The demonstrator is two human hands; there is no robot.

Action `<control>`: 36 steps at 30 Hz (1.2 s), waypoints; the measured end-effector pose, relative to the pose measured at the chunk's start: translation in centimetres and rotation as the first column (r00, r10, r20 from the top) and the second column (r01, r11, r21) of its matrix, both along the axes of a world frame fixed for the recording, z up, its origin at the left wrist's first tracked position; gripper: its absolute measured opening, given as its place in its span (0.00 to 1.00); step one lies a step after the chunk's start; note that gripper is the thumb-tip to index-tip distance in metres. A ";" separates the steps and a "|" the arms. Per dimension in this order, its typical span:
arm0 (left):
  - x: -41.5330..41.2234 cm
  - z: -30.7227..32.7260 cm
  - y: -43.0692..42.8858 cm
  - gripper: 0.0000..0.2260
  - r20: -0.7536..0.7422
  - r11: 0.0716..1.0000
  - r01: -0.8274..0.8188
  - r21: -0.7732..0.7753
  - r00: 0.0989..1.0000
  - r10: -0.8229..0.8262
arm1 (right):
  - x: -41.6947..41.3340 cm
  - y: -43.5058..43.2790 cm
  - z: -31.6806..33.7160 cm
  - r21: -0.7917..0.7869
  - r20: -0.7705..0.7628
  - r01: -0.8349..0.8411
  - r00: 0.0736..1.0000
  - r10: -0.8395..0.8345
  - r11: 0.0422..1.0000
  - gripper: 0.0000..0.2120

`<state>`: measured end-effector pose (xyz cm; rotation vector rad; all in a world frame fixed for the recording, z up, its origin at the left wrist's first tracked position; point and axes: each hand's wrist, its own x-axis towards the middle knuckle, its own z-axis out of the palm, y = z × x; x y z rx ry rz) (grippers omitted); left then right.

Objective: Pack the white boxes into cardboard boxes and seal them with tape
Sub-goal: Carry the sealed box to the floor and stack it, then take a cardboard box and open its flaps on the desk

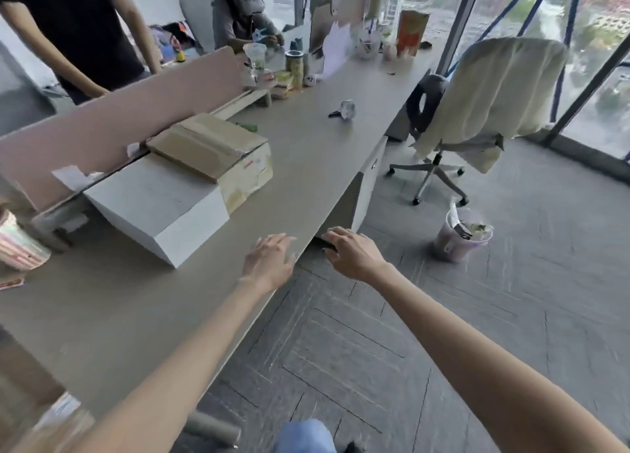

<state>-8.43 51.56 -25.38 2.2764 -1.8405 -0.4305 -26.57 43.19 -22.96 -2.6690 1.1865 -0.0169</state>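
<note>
left hand, right hand by desk

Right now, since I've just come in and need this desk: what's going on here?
A person is partway through a packing job at the desk. Neither of the hands is on a box. The left hand is spread open over the desk's near edge. The right hand reaches toward a dark spot under that edge, and its grip is unclear. A white box sits beside a taped cardboard box, which lies on a printed carton.
</note>
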 end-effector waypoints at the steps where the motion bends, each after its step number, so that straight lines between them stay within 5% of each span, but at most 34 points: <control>1: 0.0 0.1 -0.7 0.20 0.003 1.000 -0.031 -0.003 1.000 0.031 | 0.3 -1.4 -0.1 0.003 0.011 -0.026 1.000 0.026 1.000 0.19; 20: 14.7 0.7 -19.7 0.22 -0.006 0.820 -0.525 -0.230 0.843 0.538 | 20.2 -28.0 -0.8 0.002 0.054 -0.424 0.904 0.423 0.906 0.21; 31: 21.8 -3.2 -23.3 0.31 -0.005 0.521 -0.853 -0.020 0.522 0.853 | 31.8 -35.8 -3.2 0.071 0.080 -0.402 0.914 0.397 0.913 0.29; 36: 22.5 -5.0 -25.0 0.34 -0.087 0.353 -0.934 -0.054 0.356 0.930 | 34.9 -38.2 -5.4 0.357 0.136 -0.216 0.975 0.178 0.909 0.31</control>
